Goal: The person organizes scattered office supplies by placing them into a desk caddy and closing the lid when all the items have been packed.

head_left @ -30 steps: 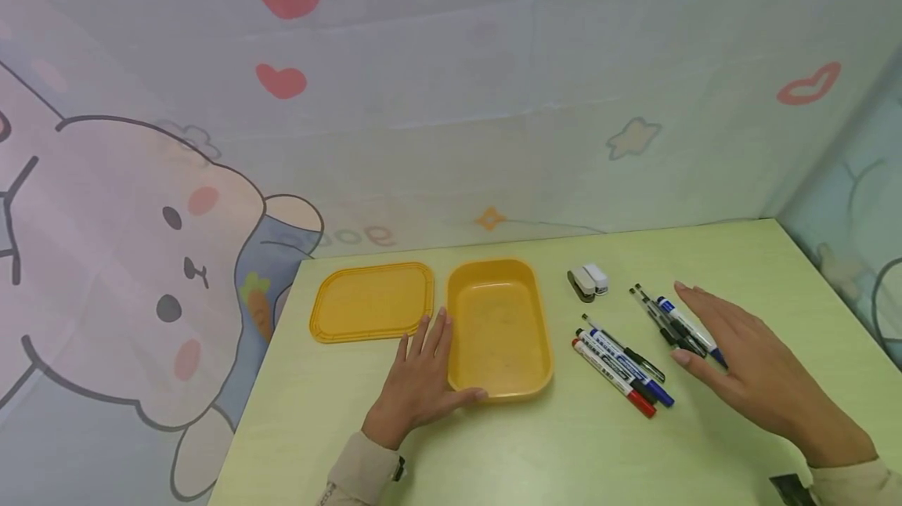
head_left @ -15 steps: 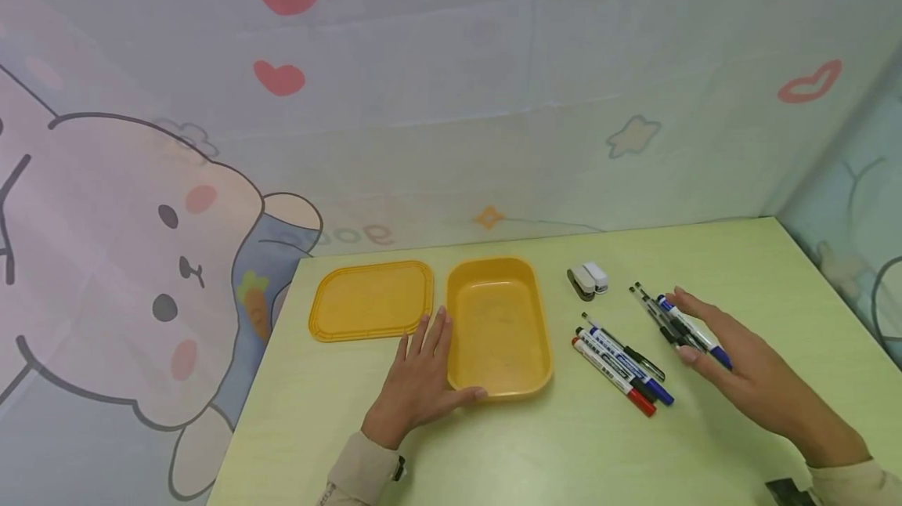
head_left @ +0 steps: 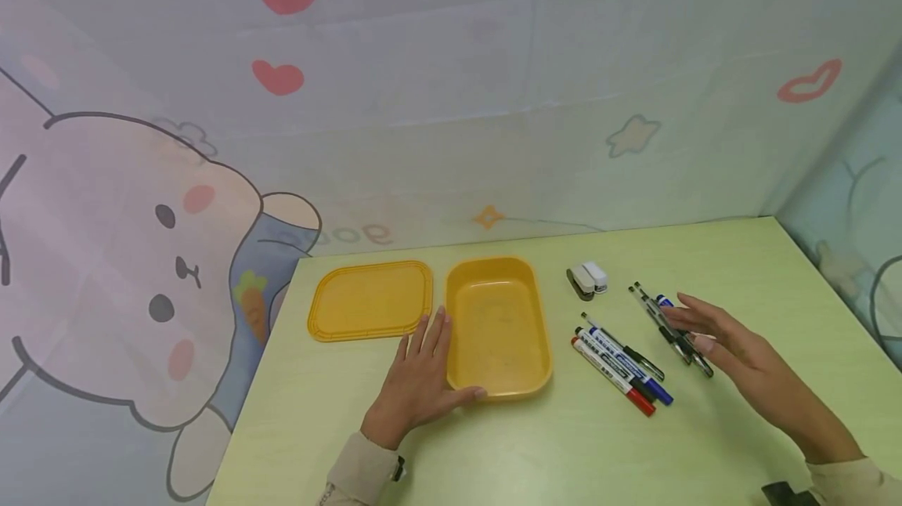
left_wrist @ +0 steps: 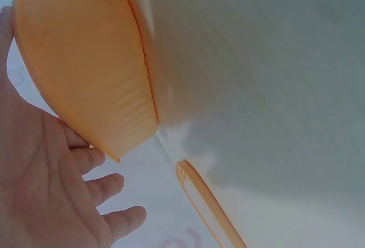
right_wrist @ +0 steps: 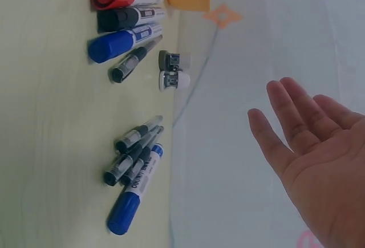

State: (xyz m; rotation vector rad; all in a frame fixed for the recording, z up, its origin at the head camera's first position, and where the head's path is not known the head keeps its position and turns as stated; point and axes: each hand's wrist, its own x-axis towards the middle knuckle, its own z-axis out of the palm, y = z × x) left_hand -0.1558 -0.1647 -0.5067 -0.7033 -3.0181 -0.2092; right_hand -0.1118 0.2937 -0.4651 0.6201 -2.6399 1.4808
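My left hand point(head_left: 416, 388) lies along the left side of a yellow plastic container point(head_left: 500, 334), fingers straight, thumb at its near rim; the left wrist view also has the palm beside the container wall. Over on the right, my right hand point(head_left: 761, 373) is above a bundle of black pens point(head_left: 662, 322) and a blue-capped marker point(right_wrist: 137, 188). Its fingers are slightly bent and partly cover the bundle in the head view. In the right wrist view the fingers appear spread, with a gap to the pens, and nothing is between them.
A second group holds a red-capped marker point(head_left: 613, 377), a blue one, a black one and a black pen. Behind it stands a small white and grey stapler point(head_left: 587, 280). A flat yellow lid point(head_left: 373, 302) lies left of the container. A printed curtain point(head_left: 451, 138) borders the table's back.
My right hand's fingers have bent more over the pen bundle and now cover most of the blue-capped marker in the head view. The left hand has stayed at the container.
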